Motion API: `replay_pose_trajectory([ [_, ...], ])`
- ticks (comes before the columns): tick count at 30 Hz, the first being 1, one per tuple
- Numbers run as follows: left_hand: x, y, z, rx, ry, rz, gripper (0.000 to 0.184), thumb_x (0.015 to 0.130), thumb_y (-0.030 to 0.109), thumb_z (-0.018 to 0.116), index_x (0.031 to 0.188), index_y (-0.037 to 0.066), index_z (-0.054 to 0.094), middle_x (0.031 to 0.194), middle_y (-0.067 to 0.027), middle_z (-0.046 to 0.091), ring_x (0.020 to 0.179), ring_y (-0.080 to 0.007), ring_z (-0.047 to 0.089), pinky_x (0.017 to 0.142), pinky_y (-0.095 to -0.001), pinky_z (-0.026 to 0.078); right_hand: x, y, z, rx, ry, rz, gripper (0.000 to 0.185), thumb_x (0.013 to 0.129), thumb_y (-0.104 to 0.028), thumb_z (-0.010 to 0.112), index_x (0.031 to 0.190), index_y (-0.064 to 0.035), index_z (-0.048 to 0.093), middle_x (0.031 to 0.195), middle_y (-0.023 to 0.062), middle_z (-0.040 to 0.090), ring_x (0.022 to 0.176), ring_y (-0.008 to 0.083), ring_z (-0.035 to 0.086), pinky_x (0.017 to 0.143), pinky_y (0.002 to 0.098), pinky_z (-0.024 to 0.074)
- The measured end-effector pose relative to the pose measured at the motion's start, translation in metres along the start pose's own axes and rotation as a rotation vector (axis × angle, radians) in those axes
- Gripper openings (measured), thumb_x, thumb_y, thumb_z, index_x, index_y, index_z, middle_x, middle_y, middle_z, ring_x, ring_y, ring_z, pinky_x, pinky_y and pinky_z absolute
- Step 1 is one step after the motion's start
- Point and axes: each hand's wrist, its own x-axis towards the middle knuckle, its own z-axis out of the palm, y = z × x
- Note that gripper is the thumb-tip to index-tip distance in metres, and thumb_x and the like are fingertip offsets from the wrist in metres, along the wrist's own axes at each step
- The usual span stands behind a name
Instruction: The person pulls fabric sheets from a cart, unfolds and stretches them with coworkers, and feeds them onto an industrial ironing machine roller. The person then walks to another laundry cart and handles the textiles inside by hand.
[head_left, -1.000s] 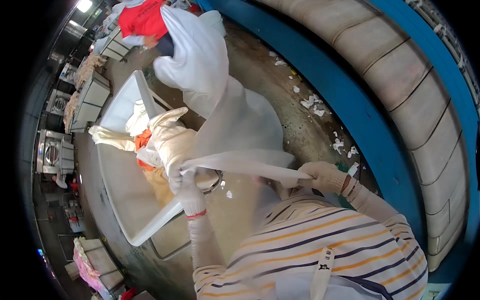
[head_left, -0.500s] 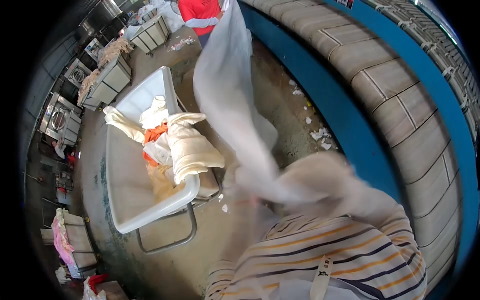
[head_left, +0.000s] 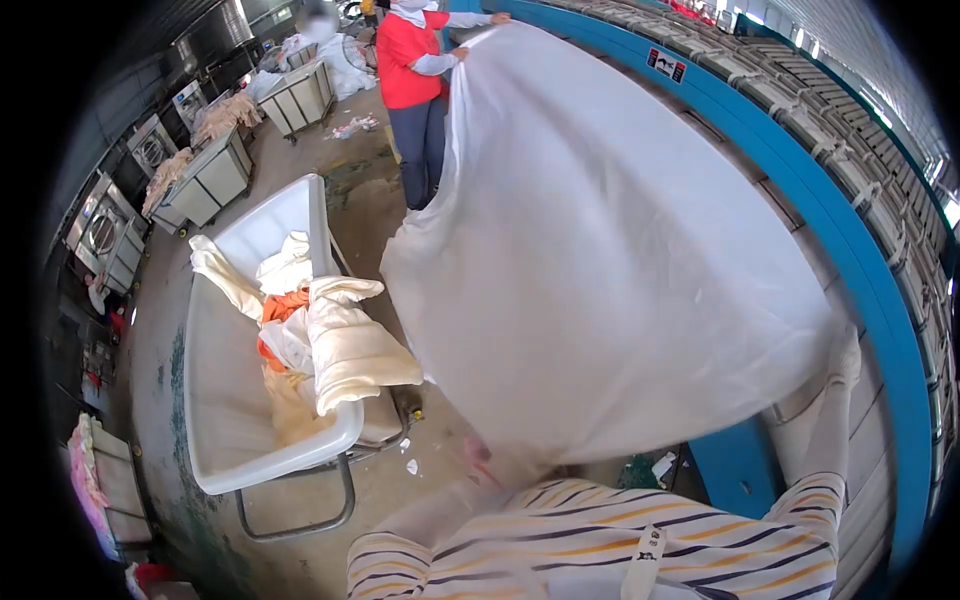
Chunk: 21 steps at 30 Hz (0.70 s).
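A large white sheet point(head_left: 600, 250) hangs spread in the air between me and a co-worker. My right hand point(head_left: 847, 358), at the end of an outstretched arm, is closed on the sheet's near right corner, beside the blue machine. Lower down, my left hand point(head_left: 482, 462) is at the sheet's near left edge, where the cloth draws together. It appears closed on the cloth, though motion blurs the fingers. At the far end, a co-worker in a red top point(head_left: 408, 60) grips the sheet's far edge with both hands.
On the left stands a white wheeled tub point(head_left: 200, 400) with cream and orange cloths point(head_left: 350, 345) over its side. A long blue-framed machine point(head_left: 800, 155) with a padded bed curves along the right. Further carts point(head_left: 205, 185) hold laundry at the back left. Scraps litter the floor.
The sheet has opened from a narrow, bunched strip into a broad spread. My right hand has swung out to the right. The co-worker now shows more fully, holding the far edge.
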Motion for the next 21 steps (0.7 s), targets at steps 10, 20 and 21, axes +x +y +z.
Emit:
replay_pose_trajectory([
  [10,0.118,0.117,-0.016,-0.118,-0.114,0.13,0.04,0.094,0.038,0.048,0.133,0.032,0.05,0.098,-0.0121,0.067,0.077,-0.0323,0.067,0.067,-0.048,0.052,-0.089,-0.058,-0.033,-0.14,0.321,-0.119,0.041,0.096,-0.02,0.05,0.135,-0.0104,0.05,0.131,0.0183,0.055,0.119,0.0323,0.054,0.098,0.0411,0.0454],
  [20,0.173,0.206,-0.013,-0.199,0.027,0.542,0.035,0.084,0.02,0.056,0.119,0.015,0.056,0.09,-0.0136,0.067,0.084,-0.0361,0.065,0.069,-0.0451,0.051,-0.369,-0.149,0.049,0.616,-0.504,-0.254,0.023,0.087,0.0,0.061,0.109,-0.0025,0.064,0.096,0.0092,0.066,0.088,0.0189,0.062,0.077,0.0295,0.0514],
  [21,0.167,0.213,-0.031,-0.174,-0.064,0.608,0.036,0.082,0.018,0.057,0.118,0.015,0.056,0.09,-0.0135,0.066,0.086,-0.0365,0.064,0.07,-0.0446,0.052,-0.369,-0.154,0.055,0.742,-0.534,-0.158,0.022,0.087,-0.001,0.06,0.109,-0.0022,0.064,0.094,0.0087,0.065,0.087,0.0185,0.062,0.076,0.0291,0.051],
])
